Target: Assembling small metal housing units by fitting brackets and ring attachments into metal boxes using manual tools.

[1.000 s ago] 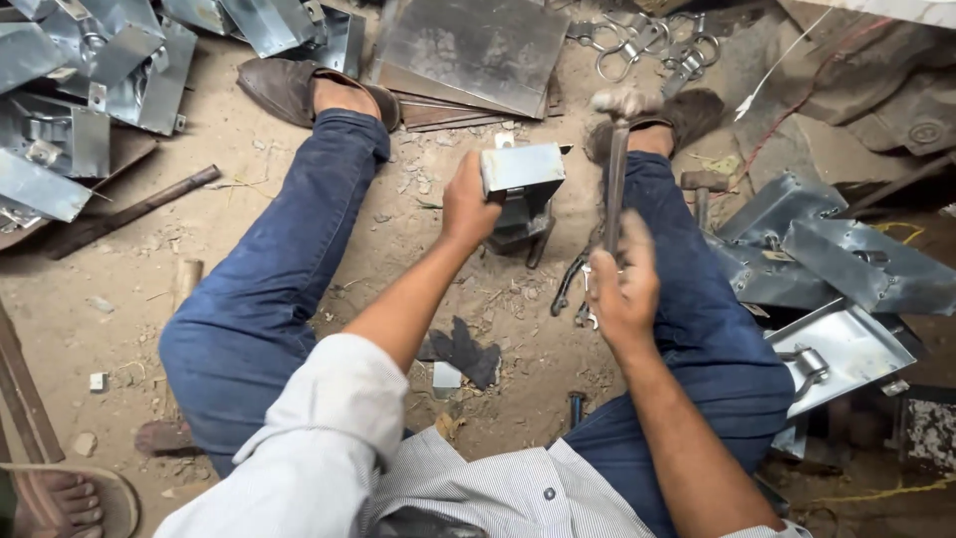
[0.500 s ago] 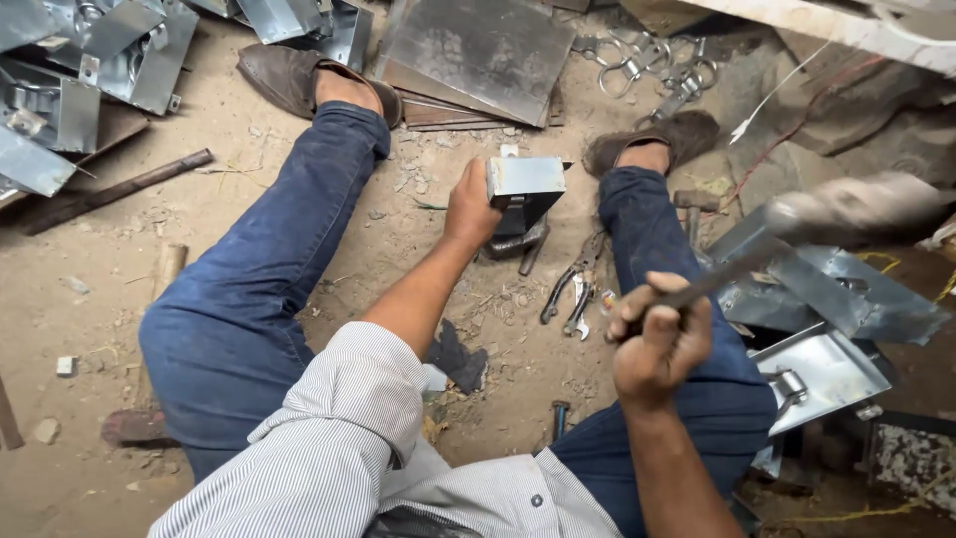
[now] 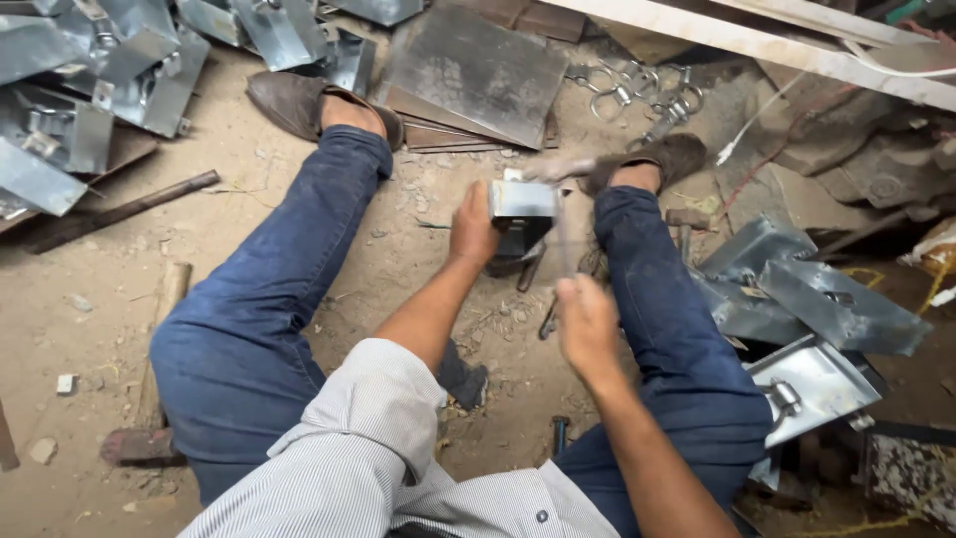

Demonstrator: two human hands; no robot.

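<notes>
My left hand (image 3: 472, 227) clamps the folded sheet-metal bracket (image 3: 522, 199) on the dirt floor (image 3: 249, 209) between my legs; my right hand (image 3: 588, 324) grips a blurred hammer (image 3: 558, 214). The bracket looks stiff, light and sharp-edged; best held by its flat side.

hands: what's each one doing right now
Left hand: closed on the small folded grey sheet-metal piece.
Right hand: closed on a motion-blurred hammer handle.
</notes>
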